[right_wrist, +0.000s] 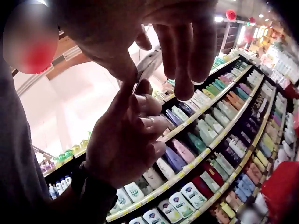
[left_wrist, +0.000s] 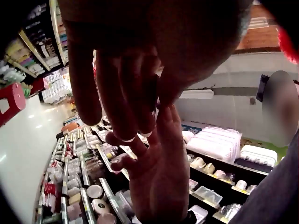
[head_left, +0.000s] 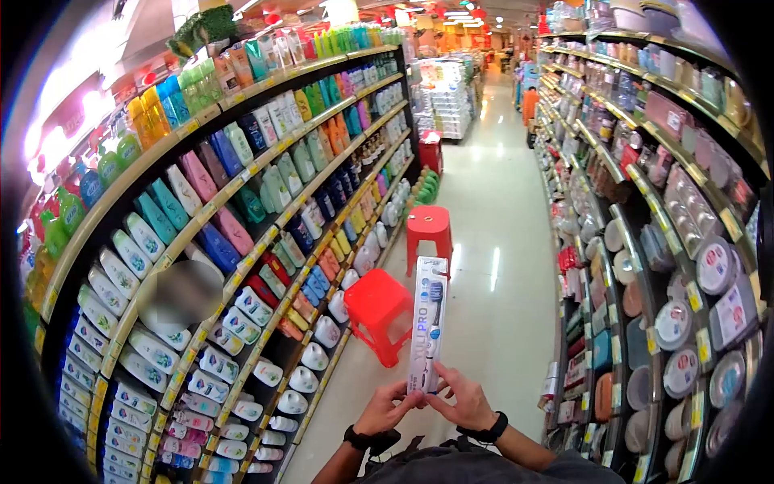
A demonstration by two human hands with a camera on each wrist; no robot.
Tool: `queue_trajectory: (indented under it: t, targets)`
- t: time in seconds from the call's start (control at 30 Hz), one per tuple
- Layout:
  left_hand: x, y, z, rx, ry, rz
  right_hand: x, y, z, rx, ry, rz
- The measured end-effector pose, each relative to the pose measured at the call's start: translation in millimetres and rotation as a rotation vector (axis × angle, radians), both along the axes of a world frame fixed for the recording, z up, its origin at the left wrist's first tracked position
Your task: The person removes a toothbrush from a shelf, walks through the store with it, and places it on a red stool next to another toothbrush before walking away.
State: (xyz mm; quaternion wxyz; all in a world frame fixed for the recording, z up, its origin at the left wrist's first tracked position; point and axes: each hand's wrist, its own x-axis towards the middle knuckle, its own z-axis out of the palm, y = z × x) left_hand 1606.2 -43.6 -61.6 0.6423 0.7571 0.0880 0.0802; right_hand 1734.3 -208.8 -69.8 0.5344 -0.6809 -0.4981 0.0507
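Observation:
A toothbrush in a clear-and-white blister pack stands upright in front of me, brush head at the top. Its lower end is between my two hands. My left hand pinches the bottom left corner, and my right hand pinches the lower right edge with thumb and fingers. Seen from the right wrist, a sliver of the pack shows between the two thumbs, with the left hand below. In the left wrist view the right hand faces the dark left hand, fingertips close together.
Two red plastic stools stand in the aisle just ahead. Shelves of bottles line the left, and shelves of plastic containers line the right. A glossy pale floor runs between them.

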Motion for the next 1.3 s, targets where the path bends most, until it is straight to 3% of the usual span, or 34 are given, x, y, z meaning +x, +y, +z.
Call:
queue_trajectory:
  t: [0.23,0.43,0.63,0.73,0.77,0.87,1.1,1.3]
  targets:
    - [28.0,12.5,-0.4,-0.109,0.117,0.175,63.2,38.7,-0.4,0.006,0.082,0.214]
    - [53.7,43.5,-20.4,-0.148,0.162,0.188,96.5,73.3,-17.5,-0.056,0.166,0.296]
    - [108.8,111.5,-42.6,-0.005,0.136,0.063,134.4,109.4,-10.5,-0.085,0.095,0.196]
    - [149.8,146.0,-48.2,0.077,0.015,0.108,157.3,138.0,-3.0,-0.112,0.073,0.144]
    - [159.7,155.8,-55.9,0.025,-0.046,0.119,163.4,147.8,0.3,-0.13,0.063,0.142]
    - [189.9,185.5,-14.2,0.005,-0.099,0.175,183.8,178.9,3.4,-0.158,0.012,0.136]
    - [219.7,250.4,-32.4,-0.257,-0.146,0.078,203.4,242.7,8.8,-0.206,-0.021,0.111]
    - [230.3,289.8,-61.2,-0.297,-0.118,0.093,215.9,280.5,5.3,-0.223,-0.049,0.16]
